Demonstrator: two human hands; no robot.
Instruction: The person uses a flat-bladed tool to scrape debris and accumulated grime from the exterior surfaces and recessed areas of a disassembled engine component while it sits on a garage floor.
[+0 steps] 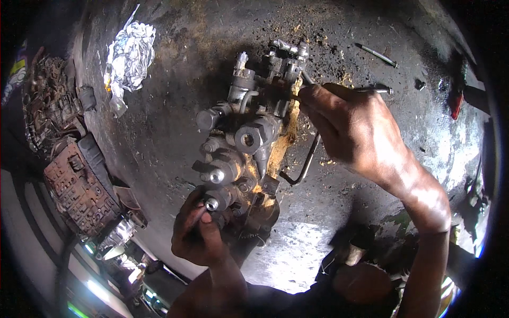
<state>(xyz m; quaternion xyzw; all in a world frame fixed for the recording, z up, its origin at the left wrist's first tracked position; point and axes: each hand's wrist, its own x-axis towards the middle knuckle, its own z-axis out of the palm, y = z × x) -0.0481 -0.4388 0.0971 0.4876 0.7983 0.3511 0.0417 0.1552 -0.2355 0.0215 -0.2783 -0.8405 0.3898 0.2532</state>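
A grimy metal valve block (pixel 249 138), with several hex plugs and round ports, lies on the dark metal bench. My left hand (pixel 199 230) is closed round a cylindrical fitting (pixel 212 204) at its near end, thumb and fingers on either side. At the block's far right side, my right hand (pixel 355 127) is closed, its fingertips pinched on a thin grey rod (pixel 306 77) that reaches toward a fitting. The rod's kind is hidden by the fingers. Below that hand shows a bent metal rod (pixel 307 164), like a hex key; whether the two are one piece I cannot tell.
Two long bolts (pixel 377 55) (pixel 379 90) lie to the right, past dirt crumbs. Crumpled silvery wrapping (pixel 131 58) sits far left. Rusty machine parts (pixel 82 185) stand beyond the left edge. A red-tipped object (pixel 457 106) is at the right edge.
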